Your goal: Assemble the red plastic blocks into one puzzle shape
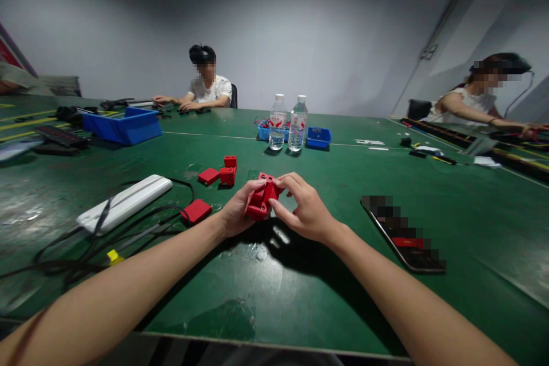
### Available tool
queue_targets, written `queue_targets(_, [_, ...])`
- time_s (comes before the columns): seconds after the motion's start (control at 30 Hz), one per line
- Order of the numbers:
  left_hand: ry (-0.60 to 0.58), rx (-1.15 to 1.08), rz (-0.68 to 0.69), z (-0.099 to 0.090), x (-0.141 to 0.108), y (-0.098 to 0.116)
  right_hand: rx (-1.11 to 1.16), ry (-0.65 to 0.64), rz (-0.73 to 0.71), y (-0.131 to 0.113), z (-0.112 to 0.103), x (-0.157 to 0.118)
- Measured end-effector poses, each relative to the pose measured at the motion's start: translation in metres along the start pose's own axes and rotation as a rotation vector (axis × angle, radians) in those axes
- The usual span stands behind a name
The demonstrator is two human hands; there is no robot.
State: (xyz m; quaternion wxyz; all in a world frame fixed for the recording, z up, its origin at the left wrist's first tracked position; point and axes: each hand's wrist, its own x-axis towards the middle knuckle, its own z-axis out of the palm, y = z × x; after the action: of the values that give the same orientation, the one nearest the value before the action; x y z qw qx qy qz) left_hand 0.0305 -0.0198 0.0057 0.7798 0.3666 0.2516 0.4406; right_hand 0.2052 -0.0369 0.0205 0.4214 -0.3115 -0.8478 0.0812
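Observation:
Both hands hold a red block assembly (pixel 258 202) above the green table (pixel 274 303). My left hand (pixel 235 213) grips it from the left, thumb along its upper side. On the other side, my right hand (pixel 306 209) pinches its right part between thumb and fingers. Fingertips hide some of the assembly. Just beyond my left hand lie a flat red block (pixel 209 176), a red block with holes (pixel 227 176) and a smaller red block (pixel 230 161) behind it. Another red block (pixel 197 211) rests beside my left wrist, touching black cables.
A white power strip (pixel 124 206) with cables lies left; a phone (pixel 403 237) lies right. Farther back stand two water bottles (pixel 278 123) (pixel 297 124), a small blue tray (pixel 318 137) and a large blue bin (pixel 124 126). Two people sit across and at right.

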Motion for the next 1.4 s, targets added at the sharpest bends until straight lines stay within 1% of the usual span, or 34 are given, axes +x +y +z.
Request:
queue_targets(0.17, [0.014, -0.024, 0.005, 0.0004, 0.0004, 0.0005, 0.01, -0.009, -0.005, 0.0018, -0.0016, 0.0012])
queue_targets(0.4, [0.035, -0.088, -0.013, 0.001, 0.0004, 0.0013, 0.01, 0.017, -0.028, 0.0019, -0.0022, 0.0006])
queue_targets(0.6, [0.015, -0.08, -0.009, -0.0024, 0.0029, -0.0004, -0.008, 0.02, -0.026, 0.0018, -0.0015, 0.0004])
queue_targets(0.77, [0.025, -0.076, 0.005, -0.0013, 0.0027, -0.0007, -0.015, 0.02, -0.046, 0.0002, -0.003, 0.0013])
queue_targets(0.87, [0.029, -0.089, 0.005, 0.0012, 0.0023, -0.0005, -0.041, 0.009, -0.049, 0.0009, -0.0026, 0.0007])
queue_targets(1.1, [0.087, -0.079, -0.027, 0.0072, 0.0025, 0.0021, -0.116, -0.06, -0.032, 0.0067, 0.002, -0.0035])
queue_targets(1.3, [0.111, -0.086, -0.044, 0.0033, 0.0032, 0.0029, -0.078, -0.087, -0.016, 0.0065, 0.0005, -0.0035])
queue_targets(1.4, [0.099, -0.092, -0.038, 0.0019, 0.0038, 0.0032, -0.041, -0.094, -0.02, 0.0093, 0.0023, -0.0041])
